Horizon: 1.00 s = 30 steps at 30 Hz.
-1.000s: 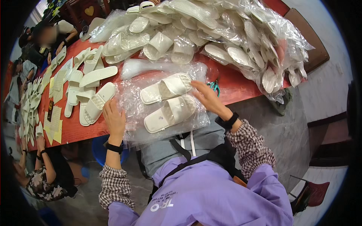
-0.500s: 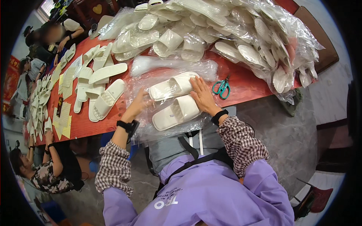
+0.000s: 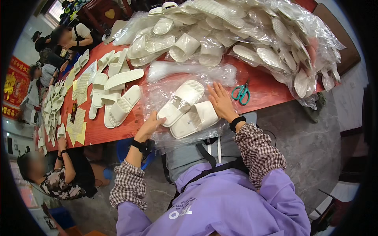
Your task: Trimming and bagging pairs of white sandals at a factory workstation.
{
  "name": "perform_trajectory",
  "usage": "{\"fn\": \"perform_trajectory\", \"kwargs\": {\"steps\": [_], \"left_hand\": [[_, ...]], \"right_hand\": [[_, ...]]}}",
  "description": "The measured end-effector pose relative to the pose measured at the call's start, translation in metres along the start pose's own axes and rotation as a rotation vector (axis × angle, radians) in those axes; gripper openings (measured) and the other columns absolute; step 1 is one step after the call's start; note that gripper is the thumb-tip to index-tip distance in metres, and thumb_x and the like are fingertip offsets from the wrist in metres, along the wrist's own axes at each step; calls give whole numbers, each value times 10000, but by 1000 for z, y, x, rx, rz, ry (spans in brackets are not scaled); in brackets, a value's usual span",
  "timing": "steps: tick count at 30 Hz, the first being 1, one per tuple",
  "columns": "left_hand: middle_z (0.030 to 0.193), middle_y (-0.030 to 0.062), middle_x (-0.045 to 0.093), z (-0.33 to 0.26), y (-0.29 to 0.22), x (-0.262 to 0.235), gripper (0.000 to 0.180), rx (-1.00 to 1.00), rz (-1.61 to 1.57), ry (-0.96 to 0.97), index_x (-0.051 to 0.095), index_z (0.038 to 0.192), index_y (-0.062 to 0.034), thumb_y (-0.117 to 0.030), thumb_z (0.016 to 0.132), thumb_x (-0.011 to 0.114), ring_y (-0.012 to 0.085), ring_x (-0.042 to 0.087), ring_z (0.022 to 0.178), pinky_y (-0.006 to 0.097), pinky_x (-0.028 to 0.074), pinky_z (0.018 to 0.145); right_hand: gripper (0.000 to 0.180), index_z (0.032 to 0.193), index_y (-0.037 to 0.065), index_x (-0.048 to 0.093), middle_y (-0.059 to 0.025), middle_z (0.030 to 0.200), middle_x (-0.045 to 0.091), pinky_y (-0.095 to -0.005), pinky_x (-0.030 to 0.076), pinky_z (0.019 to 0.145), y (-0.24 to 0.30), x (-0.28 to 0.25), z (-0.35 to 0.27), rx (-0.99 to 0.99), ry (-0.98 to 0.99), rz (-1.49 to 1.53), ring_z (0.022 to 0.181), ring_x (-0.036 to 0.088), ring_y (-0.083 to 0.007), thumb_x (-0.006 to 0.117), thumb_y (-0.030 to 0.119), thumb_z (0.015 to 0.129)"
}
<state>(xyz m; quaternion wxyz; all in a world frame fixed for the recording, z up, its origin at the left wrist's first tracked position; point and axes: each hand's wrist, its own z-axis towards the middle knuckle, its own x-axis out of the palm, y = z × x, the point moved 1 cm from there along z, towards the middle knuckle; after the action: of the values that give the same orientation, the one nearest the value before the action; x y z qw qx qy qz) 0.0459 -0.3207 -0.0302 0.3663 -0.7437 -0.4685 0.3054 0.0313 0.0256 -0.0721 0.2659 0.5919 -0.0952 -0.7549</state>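
Two white open-toe slippers lie on clear plastic bags on the red table in front of me. The farther slipper (image 3: pixel 191 91) sits at a slant, its knobbly footbed up and to the right. My left hand (image 3: pixel 149 126) grips its lower-left end, with fingers and thumb closed there. Nearer to me, the other slipper (image 3: pixel 206 113) has its broad strap to the right, and the two overlap slightly. My right hand (image 3: pixel 223 103) has its fingers stretched out beside the slippers, holding nothing. Under them spreads the clear plastic bag (image 3: pixel 151 92).
Teal-handled scissors (image 3: pixel 241 94) lie right of my right hand. A bundle of clear bags (image 3: pixel 193 71) is beyond the slippers, and a heap of bagged slippers (image 3: pixel 267 43) behind it. Loose slippers (image 3: pixel 125 105) are to the left. Co-workers (image 3: pixel 55 173) sit along the table's left.
The farther slipper has been turned round and now slants. My left hand has closed on its end. My right hand has come off that slipper. The whole view has shifted slightly.
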Motion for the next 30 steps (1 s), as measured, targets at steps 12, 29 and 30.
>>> {"fn": "perform_trajectory", "kwargs": {"steps": [12,29,30], "left_hand": [[1184,94,553,-28,10,20,556,397,41,-132,401,1315,15,-108,855,687,176,542,1067,310,461,908],[1598,170,42,-128,-68,-189,956,339,260,-1224,-9,1541,-72,-388,909,635,309,122,1459,424,241,1141],[1587,168,117,-135,-59,-206,805,513,395,-1287,113,1535,-56,-308,945,601,307,199,1441,406,251,1134]], "right_hand": [[499,1473,216,379,-162,1539,291,-462,231,1142,14,4,1,-4,9,-65,1415,268,-345,427,329,990],[575,1474,205,373,-191,1543,259,-484,230,1138,6,2,0,-35,-19,-137,1418,246,-374,501,400,948],[584,1474,204,372,-196,1543,256,-488,229,1138,17,6,8,-72,-29,-123,1420,243,-377,506,405,943]]}}
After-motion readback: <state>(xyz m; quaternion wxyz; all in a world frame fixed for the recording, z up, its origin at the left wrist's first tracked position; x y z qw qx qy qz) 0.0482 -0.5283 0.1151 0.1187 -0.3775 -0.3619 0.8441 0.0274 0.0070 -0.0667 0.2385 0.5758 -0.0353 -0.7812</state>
